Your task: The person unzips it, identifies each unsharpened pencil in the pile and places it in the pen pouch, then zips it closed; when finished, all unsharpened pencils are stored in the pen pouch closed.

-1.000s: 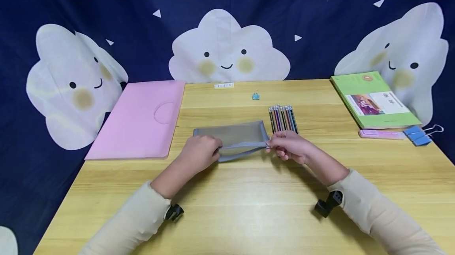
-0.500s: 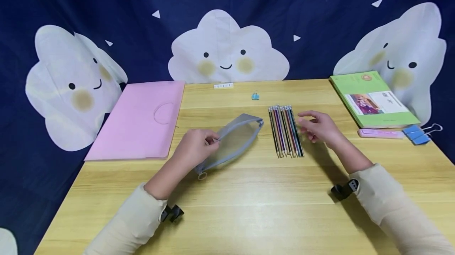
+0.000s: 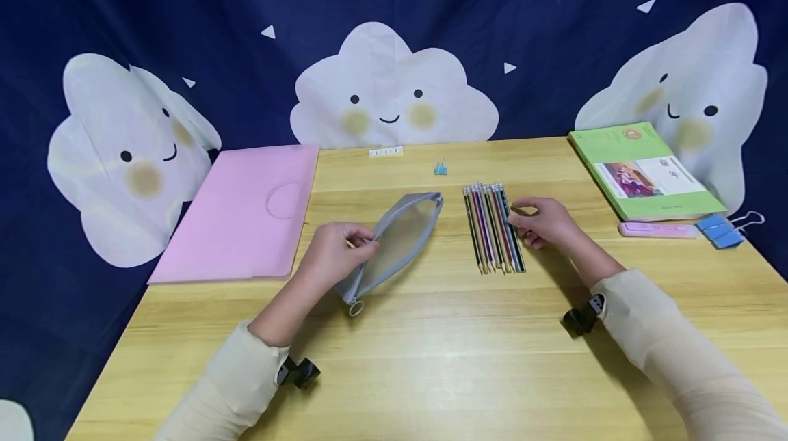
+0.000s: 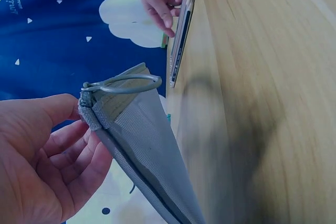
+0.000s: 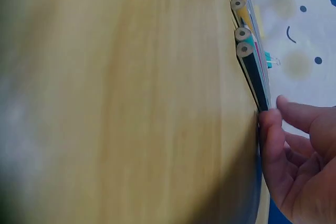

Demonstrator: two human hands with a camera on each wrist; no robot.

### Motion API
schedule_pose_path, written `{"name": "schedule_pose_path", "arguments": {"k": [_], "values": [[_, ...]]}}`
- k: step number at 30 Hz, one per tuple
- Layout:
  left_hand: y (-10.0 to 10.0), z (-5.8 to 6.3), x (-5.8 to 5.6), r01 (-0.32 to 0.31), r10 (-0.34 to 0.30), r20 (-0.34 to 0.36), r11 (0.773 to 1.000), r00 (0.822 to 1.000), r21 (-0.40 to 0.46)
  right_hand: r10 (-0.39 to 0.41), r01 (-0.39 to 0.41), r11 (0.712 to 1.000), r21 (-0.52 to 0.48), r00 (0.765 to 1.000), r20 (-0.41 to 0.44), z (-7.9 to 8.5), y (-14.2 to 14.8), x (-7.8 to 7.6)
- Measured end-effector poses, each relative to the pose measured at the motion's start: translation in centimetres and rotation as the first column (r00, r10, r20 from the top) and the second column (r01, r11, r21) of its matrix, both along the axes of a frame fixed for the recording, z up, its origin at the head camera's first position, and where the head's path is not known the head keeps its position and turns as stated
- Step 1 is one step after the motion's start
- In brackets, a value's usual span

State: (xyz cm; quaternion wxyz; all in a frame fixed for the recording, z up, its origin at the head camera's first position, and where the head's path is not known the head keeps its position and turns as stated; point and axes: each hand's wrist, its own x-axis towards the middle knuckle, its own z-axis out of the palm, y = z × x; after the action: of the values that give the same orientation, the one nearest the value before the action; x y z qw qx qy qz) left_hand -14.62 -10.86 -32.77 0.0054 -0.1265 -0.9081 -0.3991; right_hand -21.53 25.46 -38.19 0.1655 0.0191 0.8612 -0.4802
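Note:
My left hand (image 3: 332, 254) pinches the rim of a grey mesh zipper pouch (image 3: 403, 239), left of centre on the wooden table. The pouch stands tilted, its unzipped mouth gaping toward the front right. A round zipper pull (image 4: 126, 84) hangs at its near corner. To the pouch's right lies a row of several pencils (image 3: 494, 232), points toward me and eraser ends away. At the row's right side is my right hand (image 3: 544, 223), thumb and forefinger apart. In the right wrist view its fingertips are right at the outermost dark pencil (image 5: 254, 74).
A pink folder (image 3: 240, 215) lies at the left. At the right are a green book (image 3: 646, 174), a pink slim case (image 3: 659, 230) and a large blue binder clip (image 3: 720, 231). Toward the back sit a small blue clip (image 3: 440, 168) and a white strip (image 3: 386, 152).
My right hand has let go of the pouch's right corner and moved over to the pencils' right side. My left hand has turned the pouch, and its mouth has spread wider.

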Motion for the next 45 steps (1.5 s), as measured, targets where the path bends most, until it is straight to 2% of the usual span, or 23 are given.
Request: {"name": "schedule_pose_path", "arguments": {"k": [12, 20, 26, 31, 34, 36, 37, 39, 42, 45], "values": [[0.2, -0.1, 0.1, -0.031, 0.031, 0.006, 0.999, 1.0, 0.014, 0.038, -0.032, 0.986, 0.161, 0.999, -0.037, 0.2, -0.2, -0.6], [0.3, -0.1, 0.1, -0.04, 0.04, -0.002, 0.999, 0.999, 0.022, 0.05, -0.021, 0.951, 0.308, 0.995, -0.086, 0.7, -0.8, -0.7], [0.3, 0.0, 0.2, -0.055, 0.054, 0.017, 0.998, 0.998, 0.029, 0.055, -0.027, 0.944, 0.329, 0.996, -0.075, 1.0, -0.7, -0.7], [0.4, 0.0, 0.2, -0.067, 0.063, 0.059, 0.996, 0.996, 0.058, -0.004, 0.023, 0.976, 0.218, 0.996, -0.089, 1.8, -0.2, -0.4], [0.6, 0.0, 0.2, -0.071, 0.062, 0.1, 0.993, 0.993, 0.096, -0.087, 0.097, 0.992, 0.086, 0.99, -0.109, 2.8, -0.7, -0.1], [0.7, 0.0, 0.2, -0.07, 0.054, 0.126, 0.99, 0.991, 0.126, -0.153, 0.149, 0.988, -0.036, 0.98, -0.125, 3.8, -1.6, 0.3], [0.7, 0.0, 0.1, -0.068, 0.049, 0.136, 0.988, 0.989, 0.141, -0.189, 0.176, 0.979, -0.103, 0.972, -0.138, 4.3, -2.3, 0.5], [0.9, -0.1, 0.1, -0.064, 0.038, 0.155, 0.984, 0.987, 0.169, -0.259, 0.214, 0.943, -0.256, 0.952, -0.16, 5.2, -3.8, 1.1], [1.3, -0.2, 0.0, -0.07, 0.032, 0.181, 0.976, 0.983, 0.208, -0.35, 0.238, 0.866, -0.439, 0.917, -0.193, 5.8, -6.3, 2.1], [1.8, -0.3, -0.1, -0.083, 0.035, 0.195, 0.966, 0.98, 0.244, -0.419, 0.237, 0.786, -0.571, 0.883, -0.212, 5.5, -8.8, 2.8]]}}
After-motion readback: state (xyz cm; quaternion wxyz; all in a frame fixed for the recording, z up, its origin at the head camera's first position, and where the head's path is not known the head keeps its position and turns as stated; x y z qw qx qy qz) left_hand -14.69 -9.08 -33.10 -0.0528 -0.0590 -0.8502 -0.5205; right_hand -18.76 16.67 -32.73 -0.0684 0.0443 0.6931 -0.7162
